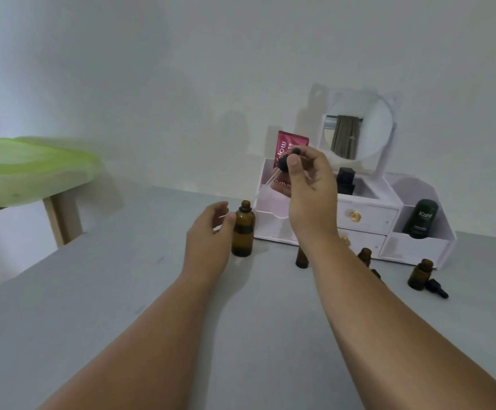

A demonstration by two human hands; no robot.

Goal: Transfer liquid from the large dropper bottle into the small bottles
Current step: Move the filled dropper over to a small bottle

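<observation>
The large amber dropper bottle (243, 232) stands upright and uncapped on the grey counter (116, 297), just left of the frame's centre. The left hand (209, 232) is beside it on its left. The thumb tip is at the bottle's shoulder, though I cannot tell whether it touches. The left fingers (220, 206) are loosely curled and apart from the glass, holding nothing.

The right hand (312, 184) is raised above and right of the bottle. It pinches the dropper (284, 164) by its black rubber bulb between thumb and fingers. The clear pipette (266, 186) slants down and left, and its tip hangs above the bottle's open mouth, a little to the right.

Three small amber bottles stand to the right. One (301, 259) is half hidden behind the right forearm, one (365, 255) is just right of that arm, and one (419, 276) is near the right edge. A black dropper cap (436, 288) lies against the third.

Behind them is a white drawer organiser (368, 217) with a round mirror (356, 134). It holds a red sachet (288, 143) and a dark Kahf bottle (420, 218). A green-topped wooden table (25, 167) is at mid left.
</observation>
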